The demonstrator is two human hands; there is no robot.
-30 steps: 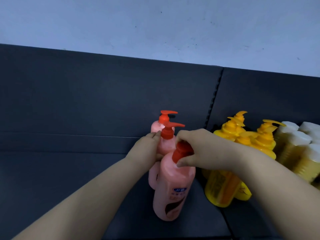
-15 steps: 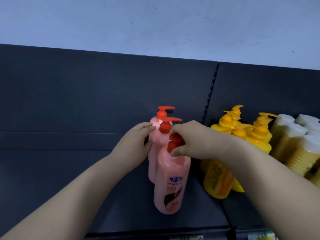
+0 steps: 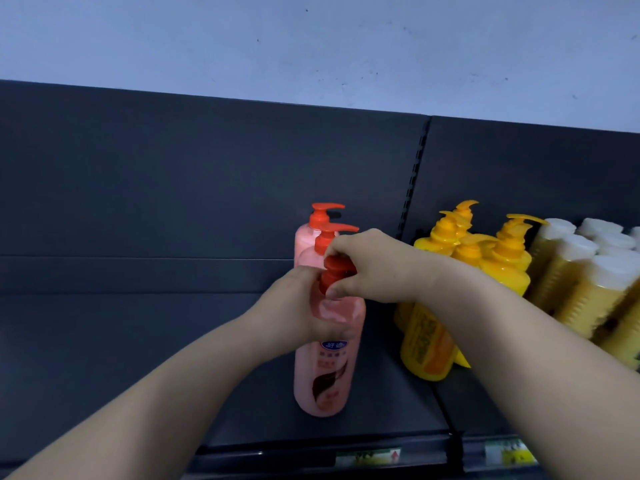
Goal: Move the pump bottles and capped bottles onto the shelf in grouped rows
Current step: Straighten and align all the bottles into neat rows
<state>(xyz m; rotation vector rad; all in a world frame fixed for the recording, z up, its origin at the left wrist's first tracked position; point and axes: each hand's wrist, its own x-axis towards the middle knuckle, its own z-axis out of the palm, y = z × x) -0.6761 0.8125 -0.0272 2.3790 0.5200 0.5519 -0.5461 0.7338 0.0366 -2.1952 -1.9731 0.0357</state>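
Pump bottles are mostly shelved: your left hand wraps the front pink plastic bottle while your right hand pinches its red pump, two pink bottles behind, yellow pump bottles and white-capped bottles grouped on the dark shelf.

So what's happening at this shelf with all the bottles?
A person is stocking a dark grey metal shelf. Both hands are on the front pink pump bottle with the red pump: the left hand wraps its shoulder, and the right hand pinches the pump head. Two more pink pump bottles stand in a row behind it. To the right are yellow pump bottles, then yellow bottles with white caps.
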